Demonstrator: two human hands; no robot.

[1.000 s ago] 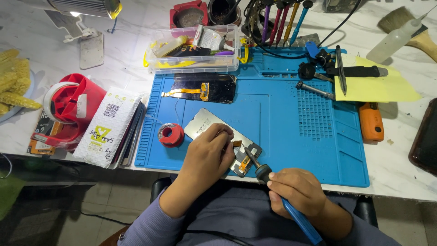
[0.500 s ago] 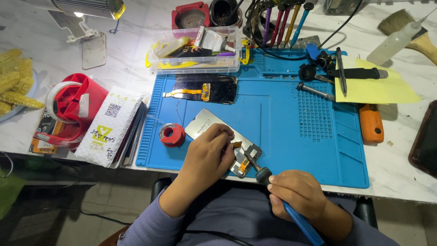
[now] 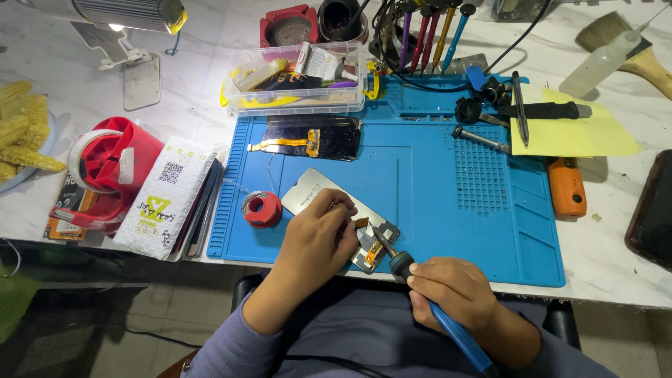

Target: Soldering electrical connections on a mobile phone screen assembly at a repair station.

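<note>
A silver phone back panel point(image 3: 315, 198) lies tilted on the blue work mat point(image 3: 434, 189), near its front edge. My left hand point(image 3: 318, 241) rests on the panel's lower half, fingers pressed by a small orange flex part point(image 3: 360, 222). My right hand point(image 3: 448, 290) grips a blue-handled soldering iron point(image 3: 399, 264) like a pen. Its tip touches the panel's lower end, just right of my left fingers. A small red solder spool point(image 3: 262, 208) sits on the mat, left of the panel.
A black screen with an orange flex point(image 3: 311, 136) lies farther up the mat. A clear parts box point(image 3: 297, 77), upright screwdrivers point(image 3: 427, 31), tweezers, an orange tool point(image 3: 565, 185), a yellow sheet point(image 3: 574, 129), a red cup point(image 3: 115, 164), packets and a lamp point(image 3: 126, 17) surround it.
My hands and the iron stay on the panel's lower end. The view has shifted slightly. Nothing else has moved.
</note>
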